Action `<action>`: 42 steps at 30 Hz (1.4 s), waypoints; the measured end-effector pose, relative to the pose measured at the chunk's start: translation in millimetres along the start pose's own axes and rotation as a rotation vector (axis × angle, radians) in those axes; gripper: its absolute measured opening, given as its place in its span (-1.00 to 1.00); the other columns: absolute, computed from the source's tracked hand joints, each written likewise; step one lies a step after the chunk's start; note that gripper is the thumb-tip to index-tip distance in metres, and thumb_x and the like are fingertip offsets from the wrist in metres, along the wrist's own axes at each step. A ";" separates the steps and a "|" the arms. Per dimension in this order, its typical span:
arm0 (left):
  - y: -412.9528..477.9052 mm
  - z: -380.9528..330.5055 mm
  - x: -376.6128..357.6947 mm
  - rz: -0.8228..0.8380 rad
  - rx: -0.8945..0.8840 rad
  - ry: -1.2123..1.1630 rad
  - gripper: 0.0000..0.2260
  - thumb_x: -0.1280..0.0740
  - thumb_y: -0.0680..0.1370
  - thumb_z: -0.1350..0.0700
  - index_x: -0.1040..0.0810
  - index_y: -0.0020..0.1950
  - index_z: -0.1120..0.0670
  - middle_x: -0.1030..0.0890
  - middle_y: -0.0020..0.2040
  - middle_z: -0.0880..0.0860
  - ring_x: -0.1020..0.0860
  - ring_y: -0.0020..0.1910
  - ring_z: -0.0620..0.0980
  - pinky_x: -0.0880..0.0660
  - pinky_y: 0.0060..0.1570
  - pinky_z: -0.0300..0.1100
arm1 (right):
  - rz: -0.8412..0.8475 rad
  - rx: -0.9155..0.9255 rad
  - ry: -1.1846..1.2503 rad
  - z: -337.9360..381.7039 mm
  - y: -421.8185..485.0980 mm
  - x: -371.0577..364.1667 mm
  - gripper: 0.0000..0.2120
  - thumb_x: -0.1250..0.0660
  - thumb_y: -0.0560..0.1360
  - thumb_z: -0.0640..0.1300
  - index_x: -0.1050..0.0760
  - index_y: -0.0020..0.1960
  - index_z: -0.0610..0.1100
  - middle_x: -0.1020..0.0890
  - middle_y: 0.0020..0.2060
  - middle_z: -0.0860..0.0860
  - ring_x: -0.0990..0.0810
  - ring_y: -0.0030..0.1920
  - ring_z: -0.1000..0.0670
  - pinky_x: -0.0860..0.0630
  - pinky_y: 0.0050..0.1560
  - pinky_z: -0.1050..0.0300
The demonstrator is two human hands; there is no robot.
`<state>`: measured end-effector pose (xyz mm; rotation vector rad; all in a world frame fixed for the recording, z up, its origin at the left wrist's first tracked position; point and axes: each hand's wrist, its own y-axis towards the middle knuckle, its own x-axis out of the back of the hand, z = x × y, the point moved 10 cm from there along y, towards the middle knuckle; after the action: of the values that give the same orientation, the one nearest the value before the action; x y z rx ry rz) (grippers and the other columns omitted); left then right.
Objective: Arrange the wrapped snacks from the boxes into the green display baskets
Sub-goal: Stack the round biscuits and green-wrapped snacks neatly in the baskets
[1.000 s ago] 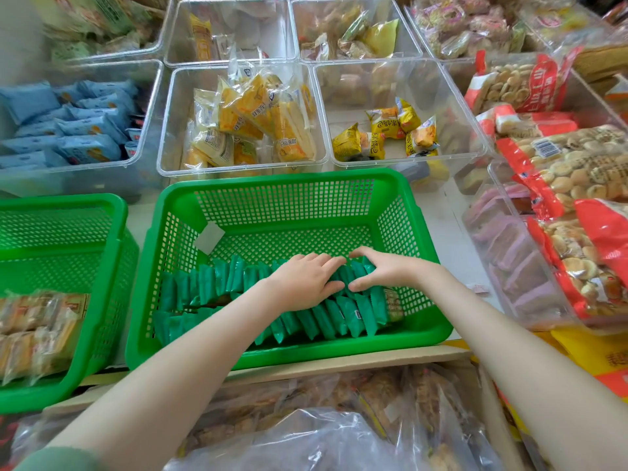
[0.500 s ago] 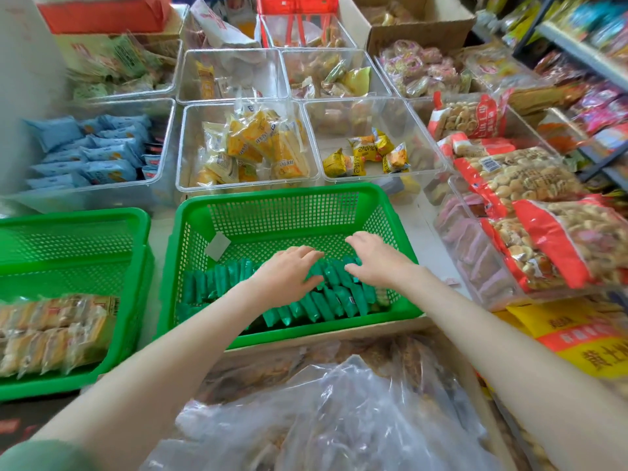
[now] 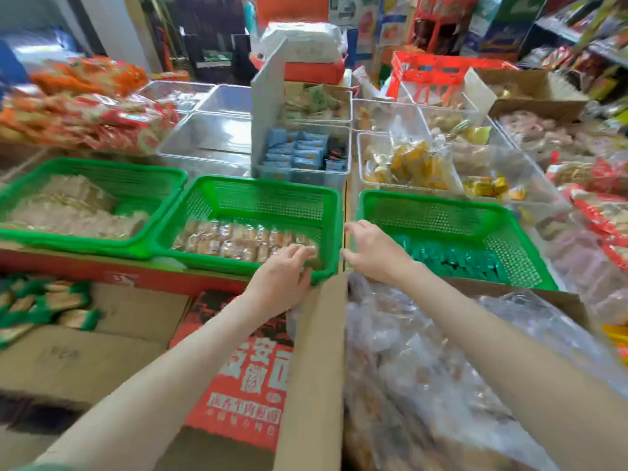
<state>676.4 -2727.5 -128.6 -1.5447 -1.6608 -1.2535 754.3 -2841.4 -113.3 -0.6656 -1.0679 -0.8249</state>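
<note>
Three green baskets stand in a row. The middle basket (image 3: 265, 185) holds clear-wrapped brown snacks (image 3: 234, 239). My left hand (image 3: 282, 270) grips its near right corner, fingers over the rim onto the snacks, thumb outside. The right basket (image 3: 431, 198) holds rows of green-wrapped snacks (image 3: 452, 260). My right hand (image 3: 370, 249) hovers in the gap between these two baskets, fingers loosely bent toward the middle one, holding nothing. The left basket (image 3: 95, 164) is filled with pale wrapped packs (image 3: 68, 212).
A cardboard box with a plastic bag of snacks (image 3: 424, 351) sits under my right arm, its flap (image 3: 312, 368) between my arms. A red printed box (image 3: 251, 368) lies below. Clear bins (image 3: 306, 154) stand behind the baskets; green-edged packs (image 3: 44, 304) lie at left.
The view has swung left. Both hands have left the green-wrapped snacks; my left hand now holds the neighbouring basket's corner and my right hand is beside it.
</note>
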 end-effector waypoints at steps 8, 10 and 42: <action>-239.4 185.6 150.2 0.013 0.257 0.184 -0.65 -0.19 0.51 0.12 -0.53 0.23 0.24 -0.57 0.16 0.18 -0.55 0.11 0.21 -0.53 0.07 0.01 | 0.157 0.220 0.006 286.2 -13.9 -112.7 -0.46 -0.23 0.57 -0.11 -0.18 0.50 -0.18 -0.32 0.41 -0.16 -0.34 0.39 -0.17 -0.32 0.31 -0.02; -282.5 234.7 179.5 -0.011 0.358 0.216 -0.66 -0.20 0.55 0.12 -0.50 0.27 0.22 -0.55 0.20 0.16 -0.53 0.15 0.18 -0.51 0.11 -0.01 | 0.201 0.292 -0.001 339.3 -9.7 -140.5 -0.47 -0.22 0.58 -0.13 -0.18 0.50 -0.18 -0.33 0.41 -0.15 -0.37 0.36 -0.15 -0.37 0.27 0.00; -363.8 813.7 122.0 0.299 0.927 0.085 -0.49 0.00 0.65 -0.15 0.02 0.58 -0.11 0.11 0.58 0.14 0.01 0.53 0.22 -0.08 0.44 0.13 | 0.514 0.411 -0.476 539.2 227.9 -579.0 -0.16 -0.62 0.19 -0.15 -0.39 0.42 -0.05 -0.51 0.33 -0.07 -0.49 0.30 -0.20 -0.50 0.13 -0.19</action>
<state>465.2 -1917.8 -459.0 -1.0603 -1.5343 -0.2815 542.0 -2138.2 -485.3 -0.7535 -1.3614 0.0114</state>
